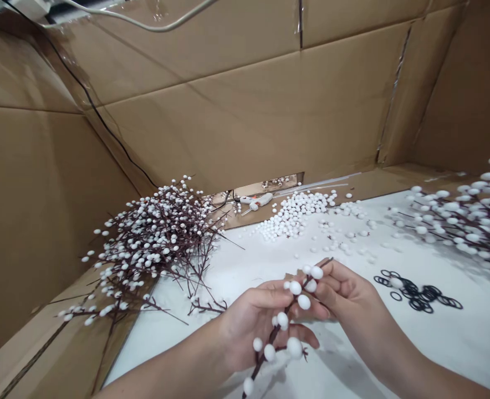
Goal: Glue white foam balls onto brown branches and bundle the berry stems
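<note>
A dark brown artificial berry branch (275, 334) with white oval berries runs diagonally between my two hands, low in the middle of the view. My left hand (255, 316) supports it from the left, its thumb pressed against the stem and the other fingers behind. Near the upper end, my right hand (345, 288) pinches the branch with thumb and fingers close to a few berries. The lower end of the branch hangs toward the bottom edge of the view. Parts of the fingers are hidden behind the stem and berries.
Left, a large heap of berry branches (157, 233); right, another bunch (469, 216). Loose white berries (299, 213) lie at the back by a white glue gun (261, 200). Black rings (419, 293) lie right of my hands on the white tabletop (457, 343). Cardboard walls (236, 122) enclose the place.
</note>
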Motion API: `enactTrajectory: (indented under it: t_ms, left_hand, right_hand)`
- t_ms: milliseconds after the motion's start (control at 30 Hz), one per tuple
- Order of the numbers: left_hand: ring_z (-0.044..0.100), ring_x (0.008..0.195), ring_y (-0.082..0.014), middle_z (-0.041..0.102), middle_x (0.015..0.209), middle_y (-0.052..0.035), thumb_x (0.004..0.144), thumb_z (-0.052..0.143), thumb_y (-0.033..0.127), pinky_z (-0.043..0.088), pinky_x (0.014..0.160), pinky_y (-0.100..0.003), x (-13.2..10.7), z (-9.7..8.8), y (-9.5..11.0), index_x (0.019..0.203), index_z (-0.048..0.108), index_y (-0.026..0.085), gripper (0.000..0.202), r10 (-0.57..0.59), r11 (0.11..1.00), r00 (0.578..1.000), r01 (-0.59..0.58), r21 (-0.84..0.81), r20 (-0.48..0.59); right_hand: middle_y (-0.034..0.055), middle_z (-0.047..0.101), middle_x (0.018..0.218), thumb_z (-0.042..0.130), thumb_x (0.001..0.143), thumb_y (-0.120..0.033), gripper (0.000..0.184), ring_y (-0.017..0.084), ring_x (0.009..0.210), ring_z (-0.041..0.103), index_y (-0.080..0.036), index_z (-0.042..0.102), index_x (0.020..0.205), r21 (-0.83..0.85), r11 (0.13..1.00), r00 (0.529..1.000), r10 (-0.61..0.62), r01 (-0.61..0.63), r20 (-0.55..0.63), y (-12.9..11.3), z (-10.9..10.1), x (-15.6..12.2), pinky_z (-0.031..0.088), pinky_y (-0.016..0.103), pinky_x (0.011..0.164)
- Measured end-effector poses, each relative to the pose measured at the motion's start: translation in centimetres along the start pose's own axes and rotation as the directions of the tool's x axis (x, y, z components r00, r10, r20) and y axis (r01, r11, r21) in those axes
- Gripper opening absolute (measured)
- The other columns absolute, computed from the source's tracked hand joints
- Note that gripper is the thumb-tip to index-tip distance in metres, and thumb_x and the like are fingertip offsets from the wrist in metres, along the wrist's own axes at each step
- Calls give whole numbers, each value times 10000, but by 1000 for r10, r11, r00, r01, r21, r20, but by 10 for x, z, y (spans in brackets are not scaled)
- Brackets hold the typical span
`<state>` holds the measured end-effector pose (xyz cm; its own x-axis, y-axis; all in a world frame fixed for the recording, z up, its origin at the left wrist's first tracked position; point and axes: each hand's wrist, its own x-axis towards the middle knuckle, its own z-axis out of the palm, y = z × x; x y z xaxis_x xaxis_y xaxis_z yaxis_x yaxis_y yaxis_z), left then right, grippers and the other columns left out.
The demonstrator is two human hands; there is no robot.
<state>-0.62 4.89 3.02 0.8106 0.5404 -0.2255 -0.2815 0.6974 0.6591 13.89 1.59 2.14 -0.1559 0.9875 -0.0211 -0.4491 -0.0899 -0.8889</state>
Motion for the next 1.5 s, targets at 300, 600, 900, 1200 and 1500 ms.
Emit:
enactTrajectory:
  t_ms: [300, 600, 900, 1200, 1500]
  left_hand:
    - [638, 530, -165, 690, 688, -44, 645, 596, 185, 446, 539, -252, 0, 3, 2, 816, 649, 106, 196, -36, 999, 998, 36, -2, -58]
    - [608, 579, -127, 675, 764, -52, 738, 596, 295, 447, 593, -239, 1, 5, 2, 679, 619, 130, 177, 57, 988, 973, -23, 153, -221]
    - [519, 486, -76, 623, 633, -26, 681, 670, 259, 360, 427, -169, 2, 9, 4, 763, 639, 125, 160, -17, 970, 964, 79, 229, -264]
    - [569, 681, -117, 670, 798, -77, 720, 634, 239, 398, 573, -191, 0, 9, 8, 898, 598, 141, 206, 100, 928, 968, -7, 373, -231]
    - [627, 654, -177, 682, 661, -72, 803, 451, 400, 415, 617, -254, 2, -2, 22, 898, 582, 149, 298, 41, 936, 989, 10, 351, -139]
  right_hand:
    - [-21, 613, 531, 699, 633, -454, 334, 167, 501, 618, -202, 488, 691, -34, 999, 1000, 3, -4, -30, -1, 0, 0, 483, 245, 399]
    - [23, 674, 889, 638, 736, -391, 346, 138, 789, 634, -221, 545, 1023, -328, 936, 989, -103, 131, 102, -28, -37, 29, 479, 261, 717]
    - [36, 627, 852, 511, 803, -414, 239, 185, 723, 586, -280, 602, 978, -947, 316, 998, 59, -47, -30, -40, -83, -52, 452, 253, 607]
    - [33, 593, 789, 456, 787, -237, 103, 170, 716, 558, -231, 525, 710, -951, 297, 997, 9, -81, -83, -9, -83, -83, 439, 231, 652]
    - [39, 643, 738, 543, 738, -373, 159, 198, 659, 563, -254, 648, 721, -901, 432, 981, -188, 48, -38, -35, -74, -53, 420, 270, 607]
